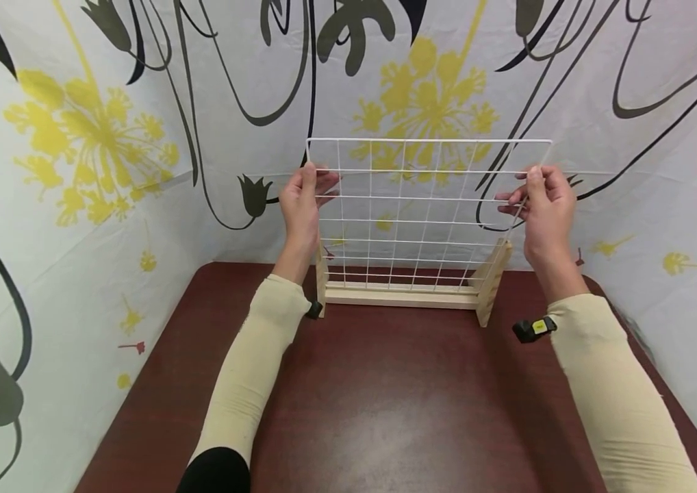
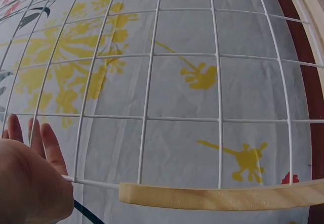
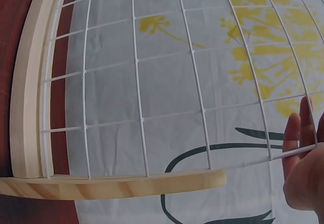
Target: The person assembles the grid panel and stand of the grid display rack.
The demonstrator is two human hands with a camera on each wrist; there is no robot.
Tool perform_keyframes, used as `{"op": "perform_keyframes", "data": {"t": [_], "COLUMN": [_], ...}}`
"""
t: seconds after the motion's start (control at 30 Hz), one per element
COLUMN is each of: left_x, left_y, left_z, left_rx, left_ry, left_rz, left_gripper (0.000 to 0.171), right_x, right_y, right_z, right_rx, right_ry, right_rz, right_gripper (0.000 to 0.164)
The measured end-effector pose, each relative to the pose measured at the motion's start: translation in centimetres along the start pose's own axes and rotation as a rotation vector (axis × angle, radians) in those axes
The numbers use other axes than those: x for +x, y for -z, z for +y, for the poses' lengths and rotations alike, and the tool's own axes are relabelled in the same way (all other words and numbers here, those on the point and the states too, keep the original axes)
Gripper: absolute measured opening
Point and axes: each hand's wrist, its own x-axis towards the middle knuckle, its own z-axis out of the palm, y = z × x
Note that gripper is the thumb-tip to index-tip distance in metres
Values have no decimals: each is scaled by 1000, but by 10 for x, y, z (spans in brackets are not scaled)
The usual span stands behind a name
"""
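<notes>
A white wire grid panel (image 1: 405,198) stands upright in a pale wooden stand, its lower edge at the stand's crossbar (image 1: 400,298). My left hand (image 1: 302,212) pinches the panel's left side wire near the top, thumb in front and fingers behind. On the opposite side, my right hand (image 1: 547,216) grips the right side wire at a similar height. Both wrist views show the fingers through the mesh, above the stand's wooden side pieces, left (image 2: 217,196) and right (image 3: 116,186). Some fingertips are partly hidden by the wires and the palms.
The stand rests toward the back of a dark red-brown table (image 1: 385,390). Behind and beside it hangs a white cloth (image 1: 231,150) with yellow, grey and black plant prints. A small black device (image 1: 533,330) is strapped at my right wrist.
</notes>
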Motion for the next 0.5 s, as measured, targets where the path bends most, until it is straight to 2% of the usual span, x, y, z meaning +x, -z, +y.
{"op": "perform_keyframes", "data": {"t": [0.2,0.5], "left_x": [-2,-3], "left_y": [1,3], "left_z": [-3,-5], "left_rx": [34,83], "left_ry": [-27,-43], "left_rz": [19,-6], "left_gripper": [31,30], "right_x": [-1,-3], "right_y": [1,5], "right_z": [7,12], "right_rx": [-5,10], "right_ry": [12,38], "right_rz": [3,16], "right_gripper": [25,20]}}
